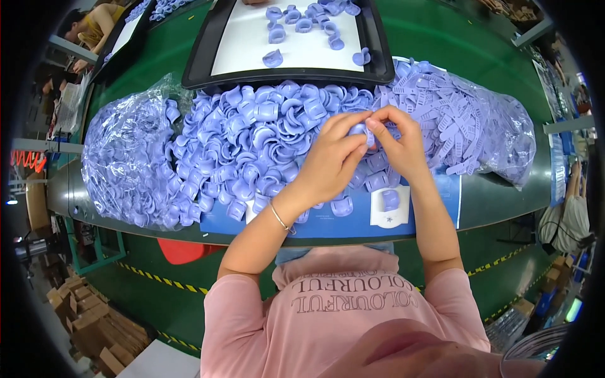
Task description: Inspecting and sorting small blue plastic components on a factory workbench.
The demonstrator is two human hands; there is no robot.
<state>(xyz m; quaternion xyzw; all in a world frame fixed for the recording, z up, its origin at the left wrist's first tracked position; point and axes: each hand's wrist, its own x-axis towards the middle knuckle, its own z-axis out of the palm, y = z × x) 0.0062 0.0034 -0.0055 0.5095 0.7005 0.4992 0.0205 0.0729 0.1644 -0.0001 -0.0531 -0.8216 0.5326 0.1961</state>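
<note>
Over the right part of the heap, my left hand (333,156) and my right hand (403,143) meet at the fingertips. Between them they pinch a small periwinkle-blue curved plastic piece (359,130), partly hidden by the fingers. Whether a second part is joined to it, I cannot tell. Below and left of my hands spreads a large heap of similar curved plastic pieces (246,142). To the right of my hands lies a pile of flat, slotted lilac strips (455,120).
Beyond the heap stands a black tray (381,53) with a white liner and several ring-shaped pieces. Clear plastic bags (123,157) flank the piles. A blue sheet (302,227) and white card (381,217) lie along the near edge. Another person (94,28) sits at far left.
</note>
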